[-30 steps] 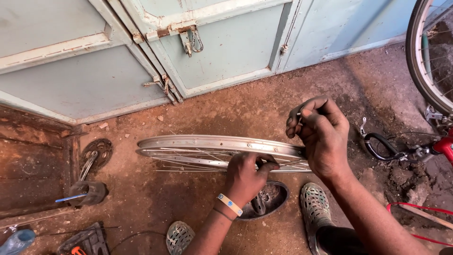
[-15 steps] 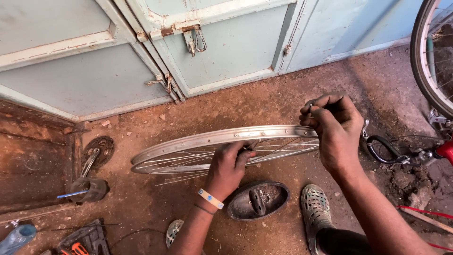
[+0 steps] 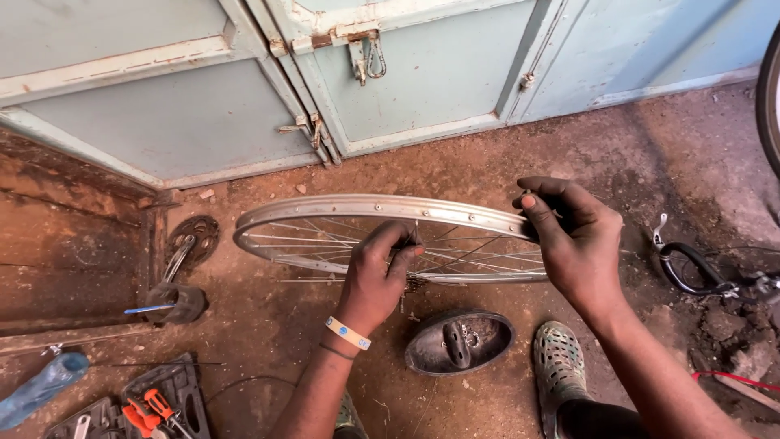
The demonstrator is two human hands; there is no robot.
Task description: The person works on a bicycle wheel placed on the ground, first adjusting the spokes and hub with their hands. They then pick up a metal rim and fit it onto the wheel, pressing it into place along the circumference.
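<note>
Gripping wheel rim (image 3: 382,207): both hands closed, left hand (image 3: 378,272) at spokes, right hand (image 3: 573,240) on edge (tool tray (image 3: 175,390) holds screwdrivers (image 3: 154,406)).

No signs, screens or labels visible. Only package-like items: black open tool case (image 3: 175,390), bottom left on dirt floor, orange-handled screwdrivers (image 3: 150,406) inside; clear blue plastic bottle (image 3: 41,389) lying just left of case.

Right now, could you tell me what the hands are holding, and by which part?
A spoked bicycle wheel: left hand at the middle spokes, right hand pinching the rim's right edge.
</note>
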